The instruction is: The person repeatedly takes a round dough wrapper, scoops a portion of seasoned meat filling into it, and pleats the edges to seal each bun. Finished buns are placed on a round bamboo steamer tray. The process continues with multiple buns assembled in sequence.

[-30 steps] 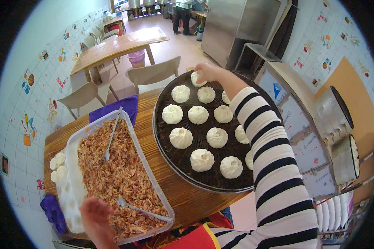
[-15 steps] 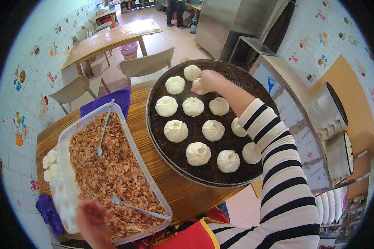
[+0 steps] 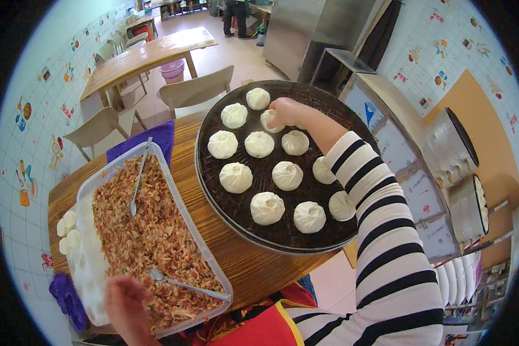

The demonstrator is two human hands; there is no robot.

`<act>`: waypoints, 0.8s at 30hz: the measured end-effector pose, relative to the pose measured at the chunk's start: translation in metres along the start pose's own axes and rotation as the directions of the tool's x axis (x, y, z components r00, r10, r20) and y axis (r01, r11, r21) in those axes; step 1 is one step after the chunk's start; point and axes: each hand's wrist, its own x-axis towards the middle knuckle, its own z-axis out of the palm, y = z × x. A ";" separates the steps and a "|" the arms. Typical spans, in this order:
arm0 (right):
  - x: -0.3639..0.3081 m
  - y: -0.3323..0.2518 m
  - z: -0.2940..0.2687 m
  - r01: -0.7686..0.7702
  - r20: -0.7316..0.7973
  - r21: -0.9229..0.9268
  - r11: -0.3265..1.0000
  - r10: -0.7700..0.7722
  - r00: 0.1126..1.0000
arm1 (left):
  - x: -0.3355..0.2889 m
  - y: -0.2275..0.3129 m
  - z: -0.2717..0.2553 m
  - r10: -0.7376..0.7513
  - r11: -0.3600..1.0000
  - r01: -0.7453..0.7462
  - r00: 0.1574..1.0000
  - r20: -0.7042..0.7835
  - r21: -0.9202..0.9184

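Left hand (image 3: pixel 127 303): over the near end of the filling tub (image 3: pixel 200 232); grip indeterminable from here. Right hand (image 3: pixel 291 114): touching a pleated bun (image 3: pixel 269 121) on the round tray (image 3: pixel 289 210), far section; I cannot tell whether it pinches.

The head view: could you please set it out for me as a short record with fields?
Right hand: touching a white bun
Left hand: blurred, at the tub's near-left corner, nothing visible in it
Round tray: dark, bearing pleated white buns
Tub: clear, left of the tray, with minced filling and two spoons
Small pale rounds: left of the tub
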 end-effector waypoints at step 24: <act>-0.115 -0.065 -0.069 0.438 -0.493 0.313 0.843 -0.250 0.833 | -0.020 0.064 0.007 0.357 0.922 -0.386 0.883 0.304 0.041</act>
